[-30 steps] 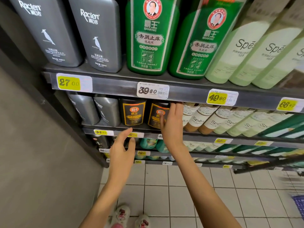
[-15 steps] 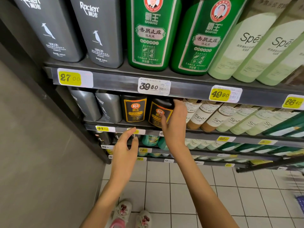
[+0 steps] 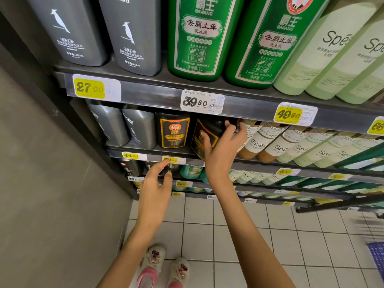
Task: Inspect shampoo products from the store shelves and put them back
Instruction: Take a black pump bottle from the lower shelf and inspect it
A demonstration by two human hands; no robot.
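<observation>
Fingers of right hand (image 3: 220,151) grip one black bottle (image 3: 211,127) of two | left hand (image 3: 154,185) fingers spread, empty

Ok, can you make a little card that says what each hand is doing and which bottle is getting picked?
place: store shelves full of shampoo
right hand: grips the black bottle, which is tilted on the second shelf
left hand: open, holds nothing, hovers by that shelf's front edge
neighbours: other black bottle upright on its left, Spes bottles on its right
shelf above: green bottles, price tag reading 39.80
</observation>
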